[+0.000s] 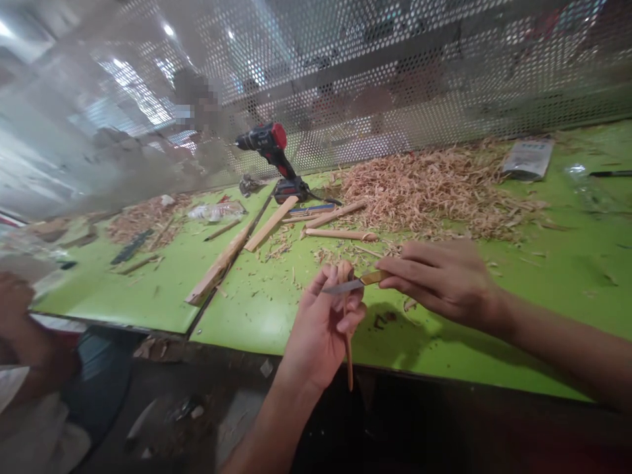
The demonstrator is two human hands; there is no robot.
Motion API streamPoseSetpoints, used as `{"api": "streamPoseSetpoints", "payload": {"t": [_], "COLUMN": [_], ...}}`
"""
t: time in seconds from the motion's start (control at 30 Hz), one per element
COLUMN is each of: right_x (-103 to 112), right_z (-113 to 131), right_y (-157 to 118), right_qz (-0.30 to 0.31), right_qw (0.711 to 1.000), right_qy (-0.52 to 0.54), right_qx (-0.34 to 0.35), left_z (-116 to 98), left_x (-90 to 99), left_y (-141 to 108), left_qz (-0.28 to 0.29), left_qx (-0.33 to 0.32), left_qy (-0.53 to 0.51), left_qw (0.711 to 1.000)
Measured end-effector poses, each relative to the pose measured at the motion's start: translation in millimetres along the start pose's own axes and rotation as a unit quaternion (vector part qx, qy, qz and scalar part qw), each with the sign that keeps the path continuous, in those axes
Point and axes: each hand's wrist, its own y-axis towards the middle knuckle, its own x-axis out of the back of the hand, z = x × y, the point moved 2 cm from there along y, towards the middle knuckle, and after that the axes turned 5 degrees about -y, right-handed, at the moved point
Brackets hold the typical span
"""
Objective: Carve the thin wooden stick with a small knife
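My left hand (323, 329) is closed around a slender wooden piece with a rounded, spoon-like head (349, 368). Its thin stem points down past the edge of the green table, and my fingers hide much of its upper part. In my right hand (439, 280) is a carving knife (374, 277) with a yellowish handle, pinched between thumb and fingers. The blade points left and crosses in front of the wooden piece, close to my left fingers; whether it touches the wood I cannot tell.
A cordless drill (270, 155) stands upright on the green table (247, 329). Behind my hands lies a big heap of wood shavings (424, 187). Wooden strips (271, 224) lie left of it, a packet (529, 158) right. A perforated metal screen (395, 79) rises behind. Another person's arm (24, 322) shows at left.
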Motion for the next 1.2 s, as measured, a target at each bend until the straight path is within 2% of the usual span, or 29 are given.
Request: {"api": "streamPoseSetpoints", "payload": {"t": [0.33, 0.57, 0.9, 0.97, 1.07, 1.13, 1.2], "right_x": [4.2, 3.1, 8.9, 8.9, 9.5, 11.1, 12.2], "right_z": [-1.1, 0.2, -3.4, -12.6, -32.0, -39.7, -38.0], "right_y": [0.7, 0.6, 6.5, 4.7, 0.9, 0.1, 2.1], "right_qz": [-0.007, -0.007, -0.025, -0.039, -0.089, -0.126, -0.131], "right_qw": [1.000, 1.000, 0.999, 0.999, 0.994, 0.987, 0.984], "right_qy": [0.002, 0.002, -0.018, -0.031, -0.020, 0.018, 0.059], "right_qx": [-0.011, 0.001, 0.025, 0.010, -0.055, -0.094, -0.109], "left_z": [1.9, 4.9, 2.9, 3.6, 3.5, 1.0, -1.4], "left_x": [-5.1, -2.6, 3.0, 1.1, -3.3, -4.0, -2.7], "left_y": [-1.8, -2.1, -0.2, -5.4, -13.1, -13.2, -9.4], "left_qz": [0.011, 0.002, 0.067, 0.098, 0.142, 0.123, 0.086], "left_qx": [0.054, 0.022, -0.020, -0.005, 0.034, 0.036, 0.028], "left_qy": [-0.038, -0.018, 0.045, 0.056, 0.054, 0.039, 0.034], "left_qw": [0.998, 1.000, 0.997, 0.994, 0.988, 0.991, 0.995]}}
